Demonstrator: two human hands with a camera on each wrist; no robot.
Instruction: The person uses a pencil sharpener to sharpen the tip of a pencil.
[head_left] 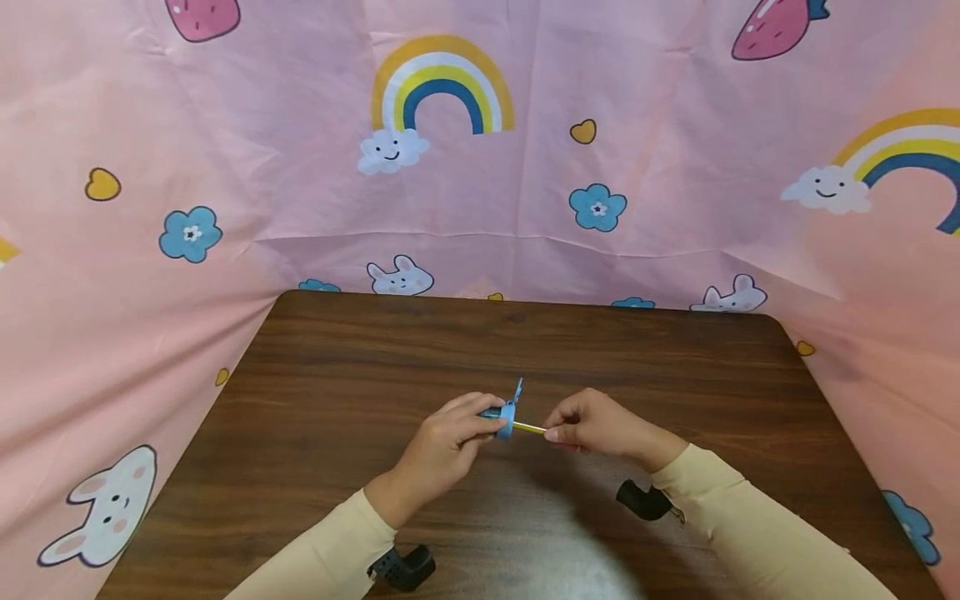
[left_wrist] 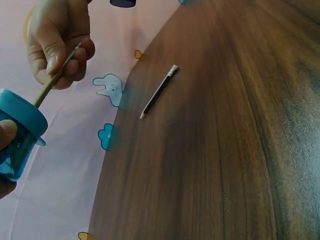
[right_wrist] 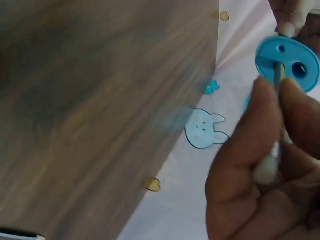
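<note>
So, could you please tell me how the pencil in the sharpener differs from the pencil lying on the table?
The yellow pencil is pinched by the right hand, off the table, with its tip inside the blue sharpener that the left hand grips. The dark pencil lies flat on the wooden table, touched by neither hand, its point exposed. The colours differ too: one looks yellow, the other dark with a pale end. Both are slim pencils.

Both hands' fingers (head_left: 480, 417) curled, pinching.
</note>
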